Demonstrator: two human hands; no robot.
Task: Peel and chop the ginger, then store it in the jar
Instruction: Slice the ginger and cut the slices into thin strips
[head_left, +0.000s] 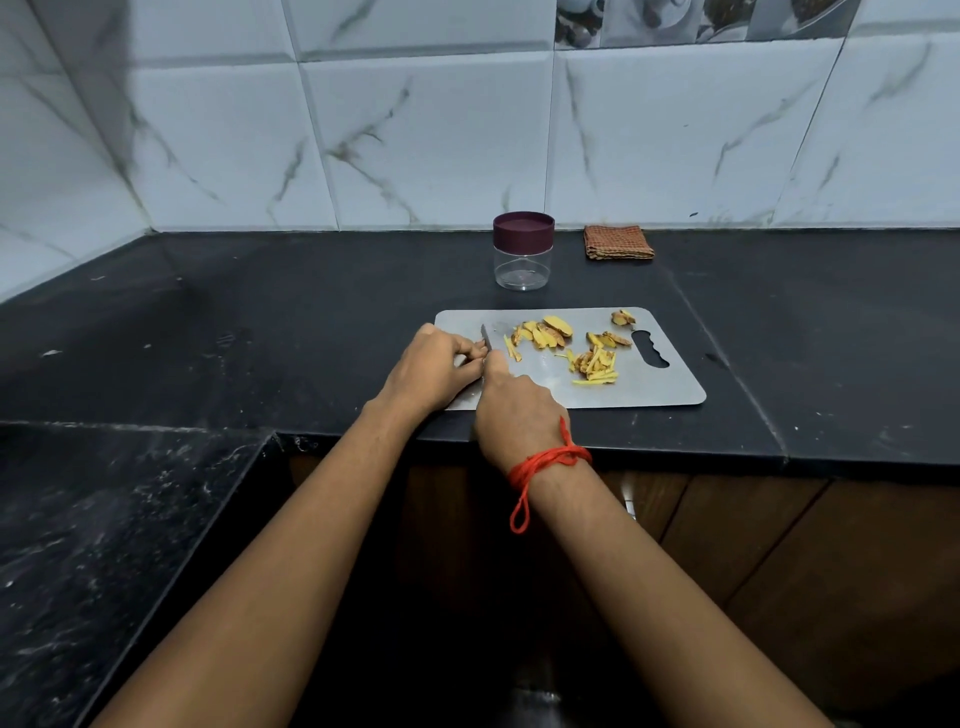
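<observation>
Since ginger is firm, light and slippery where cut, a piece is best pinched by its sides. Yellow slices and thin strips lie on the board, right of the hands. The right hand grips the knife; the left hand curls beside the blade, its hold hidden.

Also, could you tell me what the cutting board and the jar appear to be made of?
Board: probably stainless steel with a brushed finish; it is flat grey and thin, with a soft sheen. Jar: see-through body, either glass or clear plastic; the look does not settle which. Lid: opaque maroon, smooth and matte, likely plastic.
</observation>
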